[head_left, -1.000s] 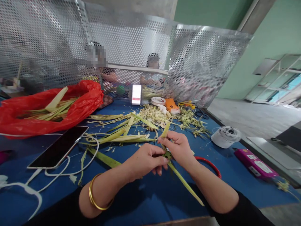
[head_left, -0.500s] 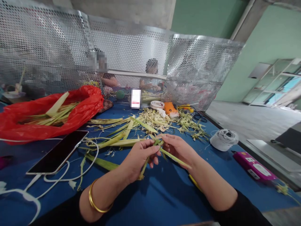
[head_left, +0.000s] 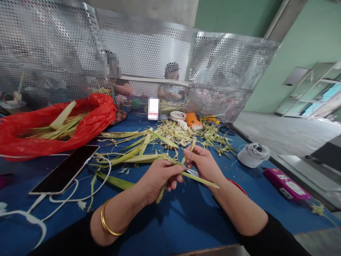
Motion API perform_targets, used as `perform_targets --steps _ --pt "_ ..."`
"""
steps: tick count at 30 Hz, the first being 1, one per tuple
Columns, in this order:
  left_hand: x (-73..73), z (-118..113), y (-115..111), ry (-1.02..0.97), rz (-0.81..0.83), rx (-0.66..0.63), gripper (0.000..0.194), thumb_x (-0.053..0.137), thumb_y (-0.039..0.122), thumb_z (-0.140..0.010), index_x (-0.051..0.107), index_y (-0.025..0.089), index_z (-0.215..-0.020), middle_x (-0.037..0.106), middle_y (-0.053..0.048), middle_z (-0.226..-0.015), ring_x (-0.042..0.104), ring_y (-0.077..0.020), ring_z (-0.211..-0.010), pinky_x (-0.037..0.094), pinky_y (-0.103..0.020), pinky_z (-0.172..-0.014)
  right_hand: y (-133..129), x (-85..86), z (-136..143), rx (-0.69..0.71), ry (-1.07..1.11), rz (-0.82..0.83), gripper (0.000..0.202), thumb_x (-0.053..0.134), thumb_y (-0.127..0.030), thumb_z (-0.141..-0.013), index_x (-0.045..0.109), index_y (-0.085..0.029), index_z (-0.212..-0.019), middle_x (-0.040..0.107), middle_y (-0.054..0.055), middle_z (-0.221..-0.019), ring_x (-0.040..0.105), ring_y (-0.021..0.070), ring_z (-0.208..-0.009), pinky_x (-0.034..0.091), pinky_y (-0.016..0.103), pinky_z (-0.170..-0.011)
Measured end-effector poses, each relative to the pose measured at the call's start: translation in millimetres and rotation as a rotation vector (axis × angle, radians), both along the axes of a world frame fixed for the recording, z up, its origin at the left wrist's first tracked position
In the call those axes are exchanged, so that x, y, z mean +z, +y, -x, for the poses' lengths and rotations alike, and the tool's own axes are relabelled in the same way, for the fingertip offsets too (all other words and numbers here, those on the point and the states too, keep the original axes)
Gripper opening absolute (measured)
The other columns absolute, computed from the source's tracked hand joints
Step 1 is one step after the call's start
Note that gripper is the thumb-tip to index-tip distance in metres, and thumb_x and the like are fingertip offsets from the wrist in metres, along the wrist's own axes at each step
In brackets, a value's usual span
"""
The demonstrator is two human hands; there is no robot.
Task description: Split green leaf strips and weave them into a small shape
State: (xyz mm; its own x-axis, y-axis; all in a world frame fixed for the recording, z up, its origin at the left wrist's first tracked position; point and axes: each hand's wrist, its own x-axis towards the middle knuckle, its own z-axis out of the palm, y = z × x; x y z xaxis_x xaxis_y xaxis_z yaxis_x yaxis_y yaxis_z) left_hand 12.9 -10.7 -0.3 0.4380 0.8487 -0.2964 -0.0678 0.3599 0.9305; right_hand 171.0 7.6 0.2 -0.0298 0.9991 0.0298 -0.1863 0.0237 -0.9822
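My left hand [head_left: 163, 177], a gold bangle on its wrist, is closed around a small bundle of green leaf strips that look like corn husk. One long strip [head_left: 202, 180] sticks out to the right from its fingertips, and a short end [head_left: 160, 195] hangs below the palm. My right hand [head_left: 201, 161] pinches the upper part of a paler strip [head_left: 193, 143], which stands up just above the bundle. A grey metal blade [head_left: 192, 172] and a red loop [head_left: 238, 186] show beside and behind my right hand and forearm; the part between is hidden.
Loose husks [head_left: 133, 159] and a heap of shredded bits [head_left: 174, 131] lie beyond my hands. A red bag [head_left: 102, 112] of leaves and a cabled tablet [head_left: 65, 170] are left. White twine [head_left: 253, 155] and a purple pack [head_left: 286, 185] lie right. Two people sit behind the perforated screen [head_left: 144, 46].
My right hand has drawn slightly up and away from the left, raising a strip end between its fingers. The red loop and blade now show. My left hand stays nearly in place.
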Motion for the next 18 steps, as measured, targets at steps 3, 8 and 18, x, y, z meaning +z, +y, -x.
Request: perform_targets --steps 3,8,18 --pt "-1.3 -0.9 -0.1 0.033 -0.021 -0.018 0.033 0.07 0.041 -0.071 0.063 0.013 -0.055 0.055 0.001 -0.046 0.043 -0.0043 -0.035 0.031 -0.017 -0.036 2.6 -3.9 -0.3 -0.057 0.042 0.026 0.031 0.079 -0.039 -0.06 0.057 -0.017 -0.062 0.053 -0.006 -0.047 0.045 0.0076 -0.041 0.035 0.022 -0.046" --pt "4.2 -1.5 -1.8 0.057 -0.021 -0.029 0.034 0.069 0.039 -0.072 0.061 0.013 -0.052 0.05 0.002 -0.041 0.042 -0.0047 -0.035 0.03 -0.016 -0.036 2.9 -5.5 3.0 -0.124 0.102 0.013 0.032 0.08 -0.038 -0.058 0.057 -0.017 -0.064 0.053 -0.006 -0.047 0.046 0.0082 -0.041 0.035 0.023 -0.045" --pt "15.5 9.7 9.7 -0.12 -0.085 0.337 0.025 0.075 0.037 -0.066 0.07 0.013 -0.071 0.058 0.002 -0.052 0.05 -0.0065 -0.043 0.039 -0.017 -0.044 1.5 2.8 5.5 -0.097 0.045 0.003 0.032 0.075 -0.043 -0.064 0.063 -0.017 -0.079 0.068 0.002 -0.069 0.059 0.0124 -0.053 0.044 0.026 -0.054"
